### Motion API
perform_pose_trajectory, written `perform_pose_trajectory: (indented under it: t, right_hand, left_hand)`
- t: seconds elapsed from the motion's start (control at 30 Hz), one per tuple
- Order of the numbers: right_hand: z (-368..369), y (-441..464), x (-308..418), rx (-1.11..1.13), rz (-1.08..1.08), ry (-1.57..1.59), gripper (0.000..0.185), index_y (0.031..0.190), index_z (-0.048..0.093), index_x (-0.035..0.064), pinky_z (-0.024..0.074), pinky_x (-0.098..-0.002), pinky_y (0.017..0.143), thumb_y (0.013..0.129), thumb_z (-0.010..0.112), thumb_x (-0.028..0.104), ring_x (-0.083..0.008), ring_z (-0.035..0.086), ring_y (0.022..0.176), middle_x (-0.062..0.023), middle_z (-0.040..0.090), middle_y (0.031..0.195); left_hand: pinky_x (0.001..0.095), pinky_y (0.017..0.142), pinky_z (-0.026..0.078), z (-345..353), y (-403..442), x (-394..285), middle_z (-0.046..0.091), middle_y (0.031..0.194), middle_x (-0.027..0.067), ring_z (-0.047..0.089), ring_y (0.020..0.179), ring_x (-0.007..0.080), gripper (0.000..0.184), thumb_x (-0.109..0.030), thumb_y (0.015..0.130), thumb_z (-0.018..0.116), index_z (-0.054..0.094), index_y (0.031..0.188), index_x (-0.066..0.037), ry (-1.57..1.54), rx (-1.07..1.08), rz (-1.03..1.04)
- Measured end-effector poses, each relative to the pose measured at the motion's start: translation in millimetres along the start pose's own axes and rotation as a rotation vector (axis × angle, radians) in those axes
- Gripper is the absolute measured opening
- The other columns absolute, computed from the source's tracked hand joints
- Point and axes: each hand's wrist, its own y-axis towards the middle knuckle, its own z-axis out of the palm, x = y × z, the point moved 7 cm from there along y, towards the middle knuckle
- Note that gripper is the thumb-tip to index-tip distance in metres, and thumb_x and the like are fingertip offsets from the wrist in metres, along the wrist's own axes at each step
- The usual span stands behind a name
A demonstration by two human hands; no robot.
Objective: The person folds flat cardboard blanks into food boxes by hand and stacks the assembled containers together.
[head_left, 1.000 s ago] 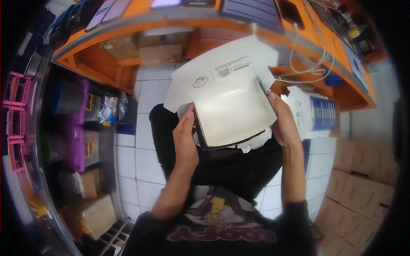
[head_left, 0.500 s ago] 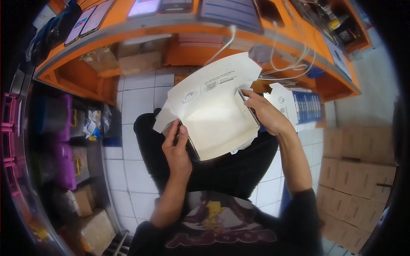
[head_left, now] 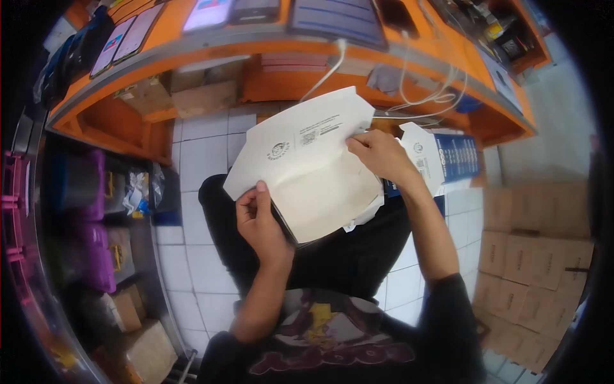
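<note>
An open cardboard box [head_left: 326, 200], cream-white inside with a dark outer side, rests over my lap. Its raised lid flap [head_left: 291, 125] carries black printed text, a round logo and a small square code. My left hand [head_left: 261, 221] holds the box's left side, the thumb on the inner face near the lid crease and the fingers behind. At the right end of that crease, my right hand [head_left: 384, 157] pinches the corner of the box, with its fingers bent. Small torn-looking flaps stick out at the box's lower right edge.
Another white and blue box [head_left: 455, 157] lies to the right. Ahead stands an orange desk [head_left: 249, 40] with phones, a tablet [head_left: 336, 20] and white cables [head_left: 422, 96]. Brown cartons [head_left: 534, 269] are stacked at right; a shelf with purple bins [head_left: 97, 256] is at left.
My right hand has come up from inside the box's right wall to the lid crease corner. The lid flap has tilted and shifted slightly left; my left hand has shifted slightly left.
</note>
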Motion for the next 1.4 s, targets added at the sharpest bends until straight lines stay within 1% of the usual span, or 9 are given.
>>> perform_pose_trajectory:
  t: [0.13,0.23,0.33,0.5,0.77,0.93,1.17,1.27,1.4]
  right_hand:
    - [19.2,-0.7,-43.9,-0.191,-0.163,0.531,0.045,0.108,0.073,-0.0043,0.0510,-0.0311,0.070,0.102,0.062,0.039,-0.0151,0.063,0.077,-0.0055,0.070,0.087]
    - [14.2,-30.9,-121.4,-0.520,0.257,0.837,0.039,0.109,0.070,-0.0048,0.0497,-0.0315,0.073,0.104,0.059,0.033,-0.0129,0.063,0.085,-0.0112,0.070,0.085]
    - [64.0,-64.0,-233.5,-0.484,0.673,-0.142,0.071,0.136,0.060,0.0169,0.0506,-0.0550,0.094,0.092,0.052,0.072,-0.0433,0.062,0.119,-0.0302,0.064,0.126]
    - [127.8,-95.2,-278.9,-0.146,0.749,0.287,0.043,0.111,0.072,0.0094,0.0577,-0.0423,0.069,0.099,0.061,0.049,-0.0282,0.074,0.074,-0.0176,0.074,0.086]
    - [71.6,-176.1,-190.9,-0.698,0.416,0.400,0.025,0.100,0.070,-0.0005,0.0502,-0.0294,0.055,0.104,0.060,0.022,-0.0167,0.063,0.059,-0.0093,0.063,0.066]
    - [52.7,-234.4,-148.0,-1.018,0.130,0.171,0.012,0.107,0.072,0.0030,0.0560,-0.0334,0.066,0.097,0.065,0.005,-0.0275,0.070,0.076,-0.0166,0.071,0.091]
    - [14.7,-210.7,-64.8,-0.774,-0.239,-0.291,0.033,0.108,0.072,0.0076,0.0599,-0.0354,0.074,0.082,0.065,-0.012,-0.0347,0.074,0.085,-0.0242,0.069,0.119]
    - [-13.7,-185.2,-14.6,-0.612,-0.349,-0.208,0.032,0.106,0.072,0.0085,0.0601,-0.0359,0.073,0.081,0.068,-0.010,-0.0351,0.074,0.085,-0.0246,0.067,0.124]
    - [-30.5,-151.3,16.7,-0.420,-0.525,-0.128,0.020,0.099,0.070,0.0060,0.0608,-0.0402,0.072,0.082,0.072,-0.003,-0.0366,0.074,0.083,-0.0251,0.058,0.141]
  left_hand:
    - [0.0242,0.077,0.049,0.5,0.4,-1.5,0.062,0.094,0.0024,0.057,0.087,0.0094,0.021,-0.021,0.101,0.069,0.061,0.100,-0.002,-0.069,0.031,-0.013]
    - [0.0240,0.078,0.048,-3.2,-1.6,-0.2,0.062,0.093,0.0020,0.056,0.087,0.0086,0.021,-0.021,0.101,0.070,0.063,0.099,-0.001,-0.029,0.022,-0.001]
    - [0.0233,0.078,0.046,-12.4,-7.6,3.7,0.062,0.091,0.0008,0.055,0.085,0.0074,0.020,-0.020,0.100,0.070,0.064,0.097,-0.001,0.054,0.041,0.053]
    - [0.0216,0.074,0.041,-6.9,-13.0,-11.7,0.061,0.088,-0.0016,0.051,0.078,0.0058,0.015,-0.015,0.099,0.069,0.068,0.102,-0.001,0.171,0.112,0.165]
    - [0.0228,0.075,0.042,3.8,-16.2,-36.2,0.062,0.093,0.0021,0.053,0.083,0.0081,0.017,-0.015,0.100,0.066,0.074,0.104,0.000,0.572,0.294,0.330]
    - [0.0258,0.072,0.042,9.7,-18.1,-37.0,0.060,0.089,0.0030,0.053,0.079,0.0105,0.019,-0.018,0.100,0.068,0.074,0.102,0.001,0.676,0.349,0.347]
    - [0.0336,0.064,0.044,19.4,-23.0,-60.4,0.060,0.082,0.0086,0.057,0.072,0.0177,0.045,-0.040,0.105,0.057,0.068,0.109,0.003,0.763,0.525,0.409]
    - [0.0437,0.067,0.050,20.4,-27.6,-63.9,0.064,0.081,0.0217,0.066,0.075,0.0391,0.065,-0.058,0.104,0.046,0.062,0.117,0.003,0.933,0.583,0.517]
    - [0.0393,0.072,0.053,24.0,-19.0,-80.3,0.069,0.083,0.0192,0.069,0.075,0.0314,0.050,-0.042,0.104,0.053,0.061,0.124,0.003,0.905,0.453,0.459]
